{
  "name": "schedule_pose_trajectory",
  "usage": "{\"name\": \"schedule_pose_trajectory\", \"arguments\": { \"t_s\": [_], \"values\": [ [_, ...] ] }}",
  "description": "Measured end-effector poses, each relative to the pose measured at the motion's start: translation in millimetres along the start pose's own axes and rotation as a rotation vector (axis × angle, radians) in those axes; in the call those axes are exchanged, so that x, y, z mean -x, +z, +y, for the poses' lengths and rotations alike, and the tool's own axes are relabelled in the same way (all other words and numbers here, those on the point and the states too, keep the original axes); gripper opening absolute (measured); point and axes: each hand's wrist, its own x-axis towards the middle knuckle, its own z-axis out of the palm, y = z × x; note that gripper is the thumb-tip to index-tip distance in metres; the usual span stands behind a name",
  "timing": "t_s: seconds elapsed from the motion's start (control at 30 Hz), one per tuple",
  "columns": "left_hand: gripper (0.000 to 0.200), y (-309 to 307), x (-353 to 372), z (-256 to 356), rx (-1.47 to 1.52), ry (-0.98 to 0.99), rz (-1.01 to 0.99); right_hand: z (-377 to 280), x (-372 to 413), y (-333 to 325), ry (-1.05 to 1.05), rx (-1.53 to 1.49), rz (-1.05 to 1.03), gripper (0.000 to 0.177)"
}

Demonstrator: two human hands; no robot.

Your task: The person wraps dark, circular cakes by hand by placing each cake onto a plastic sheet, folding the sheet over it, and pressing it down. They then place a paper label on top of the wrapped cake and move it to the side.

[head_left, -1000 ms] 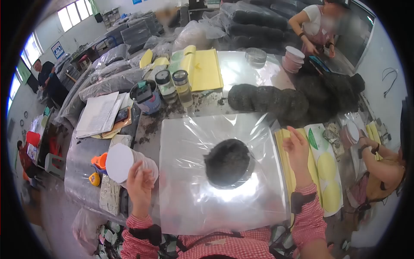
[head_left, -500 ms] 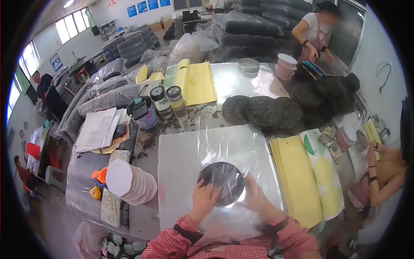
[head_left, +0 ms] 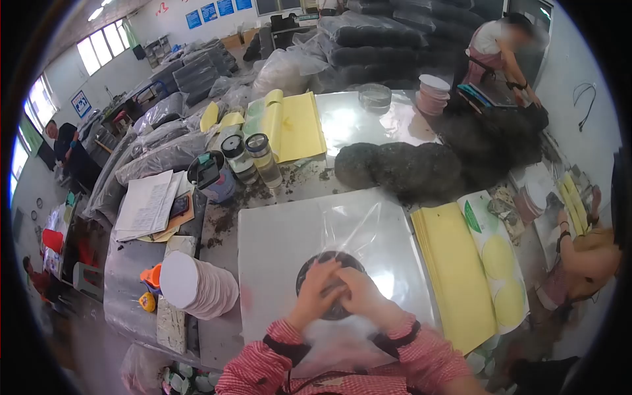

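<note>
A dark round disc [head_left: 305, 271] lies inside or under a clear plastic bag [head_left: 337, 345] on a shiny flat metal sheet [head_left: 280, 227]. My left hand [head_left: 320, 293] rests over the disc's middle, fingers stretched out flat. From the other side my right hand [head_left: 364, 294] reaches across its right part, fingers extended, their tips meeting the left hand's. Much of the disc is hidden beneath both hands. To the right of the sheet is a stack of yellow paper [head_left: 454, 280]. On the left stands a stack of white round papers [head_left: 197, 283].
Dark round clumps [head_left: 401, 168] lie beyond the sheet. Two clear jars [head_left: 264, 161] and a small bin [head_left: 214, 179] stand at the back left, near papers [head_left: 146, 204]. One co-worker [head_left: 494, 56] bends at the back right; another person's arm [head_left: 565, 240] is at the right.
Both hands have moved inward from the disc's sides and now lie over it, fingertips together. The co-worker at the back right has leaned lower.
</note>
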Motion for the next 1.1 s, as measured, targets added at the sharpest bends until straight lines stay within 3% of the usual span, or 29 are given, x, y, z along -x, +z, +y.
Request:
{"name": "schedule_pose_trajectory", "arguments": {
  "t_s": [0.03,0.1,0.13,0.17,0.2,0.23,0.27,0.3,0.37,0.4,0.43,0.5,0.53,0.57,0.63,0.67,0.7,0.77,0.8,0.83,0.9,0.93,0.97,1.1],
  "values": [
    [0.05,13.7,2.5,8.6,-0.115,-0.026,0.109,9.0,6.9,-13.9,-0.011,0.013,-0.003,0.044],
    [0.043,26.3,10.8,-6.0,-0.179,-0.08,0.082,27.0,17.8,-33.1,-0.369,0.247,0.418,0.041],
    [0.053,30.6,13.2,-14.1,-0.224,-0.054,0.121,34.1,10.0,-24.9,-0.366,0.244,0.418,0.041],
    [0.053,27.2,12.1,-6.3,-0.22,-0.065,0.107,47.6,0.6,-9.8,0.0,-0.122,0.695,0.043],
    [0.062,24.5,9.5,2.9,-0.141,-0.238,0.09,62.6,-5.8,-1.2,0.385,-0.487,0.949,0.047],
    [0.071,22.9,6.8,9.9,-0.065,-0.404,0.079,77.6,-22.7,-8.7,0.735,-1.254,0.875,0.055],
    [0.086,18.3,9.0,8.1,0.154,-0.403,0.092,69.0,-29.9,3.5,0.477,-1.074,0.766,0.056],
    [0.086,16.8,7.4,1.9,0.143,-0.393,0.101,54.7,-43.4,14.6,0.218,-0.891,0.648,0.057],
    [0.085,11.3,12.2,-8.1,0.521,-0.234,0.337,20.4,-33.3,4.3,-0.355,-0.108,0.165,0.06],
    [0.061,2.1,11.3,-13.0,0.334,-0.122,0.358,8.7,-30.2,-2.6,-0.565,-0.027,-0.017,0.054],
    [0.061,-1.1,9.8,-9.0,0.342,-0.124,0.358,23.6,-20.1,5.3,-0.559,-0.022,-0.02,0.054],
    [0.03,6.3,15.8,1.7,0.155,-0.141,0.2,64.8,15.6,27.6,0.112,-0.723,0.05,0.046],
    [0.014,19.0,19.0,-8.6,-0.02,-0.071,0.278,47.7,5.5,30.4,0.173,-0.807,0.41,0.031],
    [0.014,24.2,21.9,-4.8,-0.009,-0.085,0.277,27.3,-0.5,35.8,0.19,-0.801,0.405,0.031],
    [0.015,28.1,15.2,0.4,-0.427,-0.103,0.13,-3.4,-17.6,43.8,0.279,-0.201,0.57,0.018],
    [0.019,28.8,17.0,-2.3,-0.405,-0.098,0.154,-7.3,-8.8,52.3,0.053,-0.018,0.415,0.016],
    [0.019,27.9,18.7,-1.7,-0.404,-0.092,0.16,-11.6,0.6,58.2,0.047,-0.014,0.417,0.016],
    [0.031,28.0,17.2,2.0,-0.276,-0.133,0.408,-19.0,11.8,57.0,0.041,0.01,0.415,0.02],
    [0.05,28.1,19.4,7.0,-0.088,-0.233,0.504,-22.8,16.6,48.4,0.009,0.088,0.376,0.023],
    [0.05,24.2,21.5,8.7,-0.077,-0.25,0.506,-18.3,19.9,38.1,0.019,0.094,0.36,0.023],
    [0.067,14.6,23.4,9.6,-0.233,0.026,0.197,-9.5,16.7,14.7,-0.043,0.267,0.17,0.024],
    [0.067,14.5,24.7,13.8,-0.305,-0.008,0.055,3.0,8.3,18.6,0.073,0.265,0.095,0.021],
    [0.067,19.1,29.5,14.2,-0.297,-0.011,0.04,9.3,12.1,26.4,0.09,0.263,0.097,0.021],
    [0.069,15.0,20.1,16.3,-0.483,-0.152,-0.126,17.5,2.3,22.6,0.043,0.291,0.111,0.018]
  ]
}}
